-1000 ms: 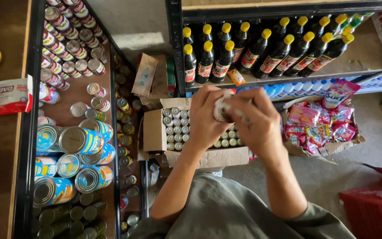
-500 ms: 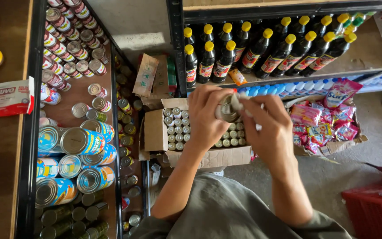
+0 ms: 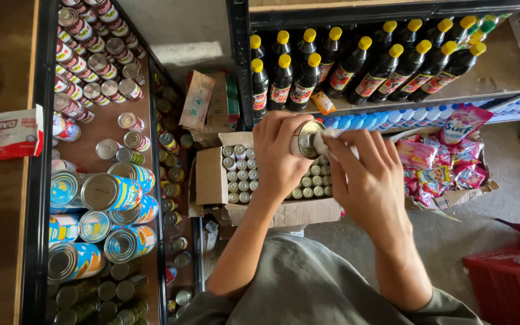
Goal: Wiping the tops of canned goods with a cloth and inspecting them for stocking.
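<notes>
My left hand [image 3: 281,156] grips a small tin can [image 3: 306,138] with its metal end turned toward me. My right hand [image 3: 368,177] presses a white cloth [image 3: 326,143] against that end of the can. Both hands hover over an open cardboard box [image 3: 212,177] packed with several rows of small cans [image 3: 239,174] standing upright. The box sits on the floor in front of me, partly hidden by my forearms.
A dark shelf [image 3: 151,198] at left holds large lying cans [image 3: 106,192] and many small ones. Dark sauce bottles with yellow caps [image 3: 344,66] fill the shelf ahead. A box of colourful sachets [image 3: 446,168] lies right; a red crate [image 3: 507,283] sits lower right.
The can has turned in my left hand so its metal end now faces up more plainly. My right hand has shifted slightly with the cloth across it.
</notes>
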